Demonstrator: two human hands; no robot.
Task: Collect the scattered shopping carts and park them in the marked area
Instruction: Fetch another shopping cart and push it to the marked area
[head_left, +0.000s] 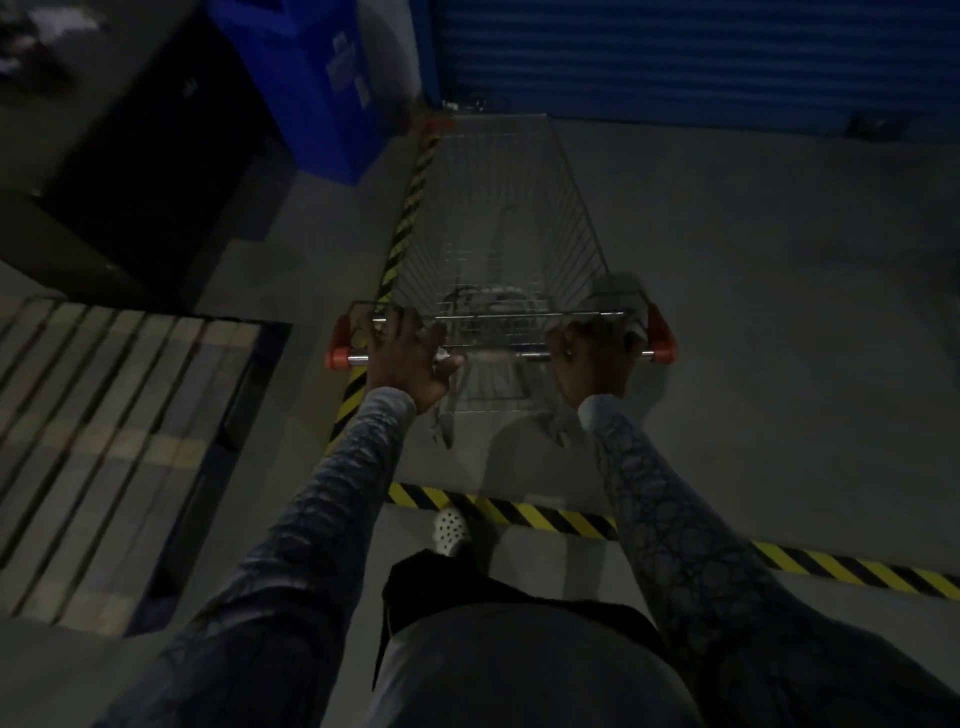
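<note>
the shopping cart (511, 228) stood on the grey concrete floor (753, 291) with its long axis running straight away from the person, nose toward the blue roller shutter (691, 57) and handle bar (493, 357) nearest the body. its wire basket was narrower at the far end, which sat close to the foot of the shutter. the cart lay inside the corner made by two lines of yellow-and-black hazard tape: one strip (410, 208) ran along its left side, parallel to the basket, and the other (571, 519) crossed the floor behind it, under the person's arms.

the left hand (408, 358) lay over the left part of the handle bar with fingers spread and reaching onto the basket's rear rim, palm on the bar rather than wrapped tightly. the right hand (592, 358) was closed around the bar's right part, fingers curled over it. red plastic caps (337, 356) marked the bar's ends.

the scene was dim and slightly blurred. the cart's wheels and lower frame were mostly hidden under the basket. something pale lay in the basket's near end, but i could not tell what. a blue bin (311, 78) to the left was cut off by the top edge, a black box (130, 145) beside it was nearly featureless, and a slatted pallet (114, 431) ran off the left edge. one white perforated shoe (451, 530) showed by the rear tape.
</note>
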